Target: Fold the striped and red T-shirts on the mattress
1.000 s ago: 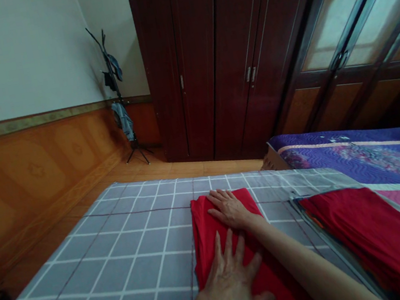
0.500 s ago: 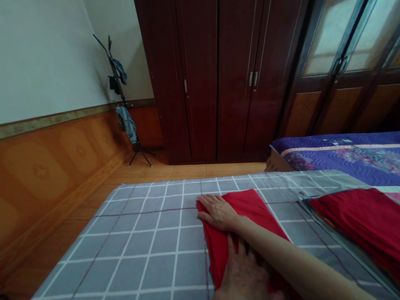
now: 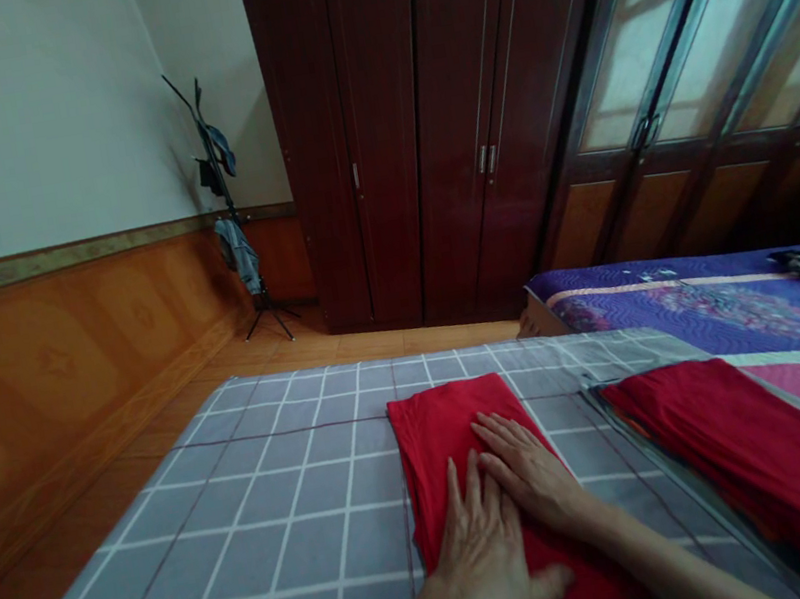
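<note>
One tall dark wardrobe [image 3: 382,140] fills the far side of the room, beyond the purple bed [image 3: 735,305]. The grey checked cover [image 3: 254,525] makes a broad, flat spread. To the right, a layered red pile [image 3: 764,444] lies well apart, likely leaving elbow room. The folded red cloth [image 3: 442,424] lies on the cover before the person, within easy reach. Left hand [image 3: 485,549] and right hand [image 3: 538,475] are open, palms down on it, gripping nothing, probably to keep its layers flat.
</note>
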The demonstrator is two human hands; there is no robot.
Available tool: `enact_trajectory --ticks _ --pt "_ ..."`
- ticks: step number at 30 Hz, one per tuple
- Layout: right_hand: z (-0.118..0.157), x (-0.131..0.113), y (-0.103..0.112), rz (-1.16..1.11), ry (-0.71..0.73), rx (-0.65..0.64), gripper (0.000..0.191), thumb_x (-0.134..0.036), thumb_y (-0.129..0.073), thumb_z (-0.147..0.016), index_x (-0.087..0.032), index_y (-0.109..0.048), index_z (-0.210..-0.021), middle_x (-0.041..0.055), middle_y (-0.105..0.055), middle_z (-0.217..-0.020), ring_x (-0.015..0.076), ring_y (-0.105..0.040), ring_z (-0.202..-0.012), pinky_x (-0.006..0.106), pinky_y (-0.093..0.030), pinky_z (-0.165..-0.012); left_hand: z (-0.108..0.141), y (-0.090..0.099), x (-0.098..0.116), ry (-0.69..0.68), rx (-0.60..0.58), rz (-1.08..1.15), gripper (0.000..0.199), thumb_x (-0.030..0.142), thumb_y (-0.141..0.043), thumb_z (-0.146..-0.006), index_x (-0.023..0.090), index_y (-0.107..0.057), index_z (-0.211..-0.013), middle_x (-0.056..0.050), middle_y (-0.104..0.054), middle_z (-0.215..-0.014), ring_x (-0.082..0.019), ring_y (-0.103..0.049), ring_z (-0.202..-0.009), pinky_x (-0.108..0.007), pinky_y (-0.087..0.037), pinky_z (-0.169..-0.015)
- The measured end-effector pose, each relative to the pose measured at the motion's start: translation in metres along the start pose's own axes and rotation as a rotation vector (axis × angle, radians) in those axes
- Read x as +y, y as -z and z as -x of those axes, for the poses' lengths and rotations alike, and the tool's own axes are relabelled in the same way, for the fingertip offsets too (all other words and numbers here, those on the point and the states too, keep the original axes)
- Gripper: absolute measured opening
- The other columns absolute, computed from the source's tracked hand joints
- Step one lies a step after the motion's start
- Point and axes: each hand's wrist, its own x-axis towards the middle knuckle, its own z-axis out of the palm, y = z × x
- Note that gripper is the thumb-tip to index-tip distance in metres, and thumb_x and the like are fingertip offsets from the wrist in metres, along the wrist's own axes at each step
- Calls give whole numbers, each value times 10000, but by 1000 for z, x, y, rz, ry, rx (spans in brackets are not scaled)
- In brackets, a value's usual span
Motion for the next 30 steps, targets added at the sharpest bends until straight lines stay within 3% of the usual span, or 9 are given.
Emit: enact_trajectory --ticks 3,7,10,14,18,22,26,28,30 --pt "4 3 -4 17 6 29 487 -367 -304 -964 -129 -469 -1355 115 -390 -1445 251 -295 -1360 463 -250 -1112 -7 1 -7 25 51 -94 760 569 -426 -870 100 -276 -1448 -179 -216 -1514 -328 -99 -1408 -516 -126 -1150" --pt "4 0 -2 32 16 38 454 -297 -297 -965 -137 -470 -1354 113 -399 -1439 240 -311 -1353 455 -272 -1101 -15 17 -27 31 44 -226 429 380 -336 -944 228 -502 -1309 -88 -287 -1507 -283 -147 -1407 -525 -123 -1140" --pt "6 -3 -1 71 16 46 458 -297 -353 -949 -134 -458 -1364 117 -379 -1449 251 -304 -1355 453 -266 -1103 -20 29 -45 86 -15 -255 498 454 -376 -921 220 -446 -1355 -100 -235 -1523 -300 -126 -1407 -522 -170 -1126" --pt "9 -7 -2 105 15 43 499 -304 -413 -925 -118 -422 -1388 129 -344 -1465 268 -277 -1365 455 -234 -1117 -32 34 -63 258 122 -324 573 457 -292 -940 109 -397 -1383 -142 -286 -1498 -289 -196 -1397 -490 -187 -1128" --pt "9 -7 -2 79 1 28 514 -342 -394 -934 -130 -400 -1402 125 -324 -1476 266 -254 -1374 447 -211 -1125 -46 35 -81 241 102 -349 616 509 -278 -932 180 -282 -1452 -78 -211 -1529 -281 -149 -1410 -497 -162 -1128" --pt "10 -7 -1 62 -6 22 523 -378 -369 -943 -136 -395 -1406 117 -313 -1483 273 -240 -1378 448 -198 -1128 -50 43 -97 459 193 -446 670 523 -261 -927 96 -297 -1442 -158 -258 -1503 -351 -196 -1387 -545 -171 -1101" --pt "11 -6 -1 56 -9 28 530 -394 -362 -945 -134 -395 -1405 121 -315 -1482 278 -247 -1375 455 -203 -1123 -53 49 -97 271 101 -437 614 512 -231 -939 201 -240 -1468 -63 -210 -1532 -280 -150 -1410 -491 -143 -1128" --pt "11 -6 -2 55 -9 39 529 -393 -366 -944 -132 -397 -1403 125 -314 -1482 279 -246 -1375 459 -205 -1121 -60 53 -91 337 56 -442 635 531 -234 -932 173 -282 -1454 -100 -247 -1517 -316 -187 -1397 -526 -155 -1113" --pt "12 -6 -4 52 -3 52 532 -389 -373 -942 -123 -396 -1402 133 -320 -1479 286 -248 -1373 466 -208 -1119 -70 55 -80 394 95 -456 639 521 -230 -935 140 -307 -1442 -127 -275 -1503 -329 -208 -1388 -544 -142 -1108"
